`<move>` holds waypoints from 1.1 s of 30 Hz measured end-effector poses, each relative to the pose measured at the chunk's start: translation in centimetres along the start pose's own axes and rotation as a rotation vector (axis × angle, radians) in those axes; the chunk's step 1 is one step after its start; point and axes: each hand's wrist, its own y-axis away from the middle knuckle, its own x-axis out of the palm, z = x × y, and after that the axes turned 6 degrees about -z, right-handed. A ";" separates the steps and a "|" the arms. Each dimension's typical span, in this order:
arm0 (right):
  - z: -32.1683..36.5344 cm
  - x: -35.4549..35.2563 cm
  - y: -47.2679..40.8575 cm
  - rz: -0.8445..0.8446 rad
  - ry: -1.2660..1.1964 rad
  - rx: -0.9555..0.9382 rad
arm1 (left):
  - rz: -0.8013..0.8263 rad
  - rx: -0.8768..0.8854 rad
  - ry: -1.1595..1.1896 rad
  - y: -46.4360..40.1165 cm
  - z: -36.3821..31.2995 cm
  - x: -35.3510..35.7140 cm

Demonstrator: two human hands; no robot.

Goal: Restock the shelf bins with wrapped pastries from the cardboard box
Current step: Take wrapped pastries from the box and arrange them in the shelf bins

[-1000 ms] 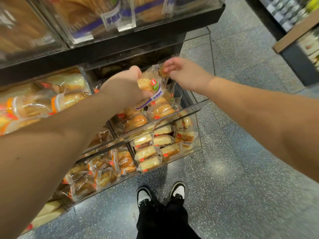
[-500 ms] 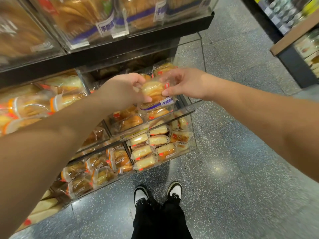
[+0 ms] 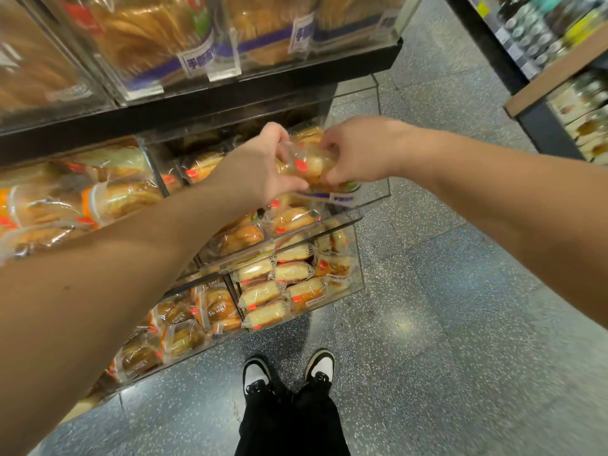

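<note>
Clear-wrapped pastry (image 3: 307,166) sits btwn my hands above acrylic bin (image 3: 378,195); L grip (image 3: 260,166) & R grip (image 3: 358,153) both pinch it.

bins (image 3: 357,258): clear hard plastic, glossy, smooth walls with bright edges. pastries (image 3: 306,166): wrapped in thin clear film, shiny and crinkled, with orange printed patches. shelf edge (image 3: 230,93): black, smooth, dull sheen. floor (image 3: 444,324): speckled grey stone, polished, with light glare. shoes (image 3: 320,363): black and white, smooth. trousers (image 3: 289,422): black matt cloth.
</note>
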 end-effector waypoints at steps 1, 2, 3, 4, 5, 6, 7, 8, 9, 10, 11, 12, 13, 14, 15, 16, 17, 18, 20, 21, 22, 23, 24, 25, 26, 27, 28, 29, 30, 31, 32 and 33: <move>-0.3 -0.5 0.0 -0.010 0.021 0.070 | -0.009 -0.018 0.010 -0.2 0.5 0.3; -0.6 -0.9 0.0 -0.008 0.048 0.133 | -0.004 -0.024 -0.032 -0.5 1.0 0.6; -0.7 -1.2 -0.2 -0.003 0.087 0.179 | 0.010 -0.016 -0.116 -0.7 1.6 1.0; -0.8 -1.2 -0.5 0.000 0.142 0.207 | 0.033 0.004 -0.214 -1.0 2.1 1.5; -0.7 -1.0 -0.9 -0.005 0.195 0.219 | 0.060 0.026 -0.300 -1.3 2.6 2.0; -0.4 -0.6 -1.4 -0.013 0.233 0.225 | 0.091 0.045 -0.373 -1.5 2.8 2.5; -0.2 0.1 -1.9 -0.023 0.247 0.232 | 0.118 0.061 -0.438 -1.6 3.1 2.8; -0.1 0.8 -2.5 -0.032 0.248 0.242 | 0.137 0.075 -0.496 -1.8 3.2 3.1; 0.1 1.7 -3.1 -0.037 0.254 0.242 | 0.143 0.087 -0.542 -2.0 3.3 3.3; 0.2 2.5 -3.7 -0.044 0.262 0.228 | 0.141 0.094 -0.574 -2.1 3.3 3.4; 0.3 3.2 -4.3 -0.052 0.268 0.211 | 0.134 0.097 -0.592 -2.1 3.4 3.5; 0.3 3.9 -4.9 -0.056 0.270 0.200 | 0.125 0.095 -0.598 -2.2 3.4 3.6; 0.1 4.4 -5.3 -0.052 0.266 0.196 | 0.115 0.086 -0.593 -2.2 3.4 3.6; -0.1 4.9 -5.7 -0.046 0.252 0.194 | 0.107 0.071 -0.576 -2.3 3.5 3.7; -0.4 5.4 -6.1 -0.039 0.234 0.193 | 0.100 0.049 -0.553 -2.3 3.5 3.8; -0.7 5.8 -6.4 -0.043 0.223 0.187 | 0.091 0.026 -0.530 -2.4 3.5 3.8; -0.9 6.3 -6.7 -0.052 0.230 0.178 | 0.078 0.006 -0.511 -2.4 3.5 3.9; -1.1 6.6 -6.9 -0.064 0.248 0.163 | 0.062 -0.006 -0.497 -2.3 3.6 3.9; -1.4 7.2 -7.4 -0.096 0.308 0.119 | 0.028 -0.004 -0.502 -2.2 3.8 4.3; -1.5 7.4 -7.5 -0.113 0.341 0.098 | 0.018 0.003 -0.519 -2.2 3.9 4.4; -1.6 7.4 -7.6 -0.126 0.363 0.079 | 0.014 0.009 -0.538 -2.2 4.0 4.6; -1.8 7.5 -7.9 -0.134 0.381 0.055 | 0.016 0.015 -0.553 -2.2 4.0 4.7; -1.9 7.6 -8.2 -0.143 0.391 0.033 | 0.023 0.015 -0.560 -2.2 4.0 4.6; -2.0 7.8 -8.5 -0.146 0.393 0.020 | 0.033 0.012 -0.558 -2.2 4.0 4.5; -2.0 8.0 -8.7 -0.152 0.376 0.013 | 0.044 0.011 -0.545 -2.3 4.0 4.4; -2.1 8.4 -9.0 -0.166 0.340 0.007 | 0.046 0.015 -0.517 -2.4 3.9 4.3; -2.2 8.7 -9.2 -0.180 0.307 -0.005 | 0.031 0.025 -0.480 -2.6 3.7 4.1; -2.2 8.9 -9.2 -0.188 0.287 -0.017 | -0.004 0.042 -0.442 -2.7 3.6 4.1; -2.3 9.0 -9.1 -0.203 0.272 -0.025 | -0.047 0.065 -0.415 -3.0 3.5 4.2; -2.4 9.1 -9.0 -0.216 0.283 -0.041 | -0.081 0.091 -0.406 -3.3 3.3 4.4; -2.4 9.2 -8.8 -0.241 0.278 -0.057 | -0.103 0.117 -0.420 -3.7 3.1 4.7; -2.5 9.4 -8.6 -0.268 0.272 -0.061 | -0.119 0.140 -0.446 -4.1 2.9 5.1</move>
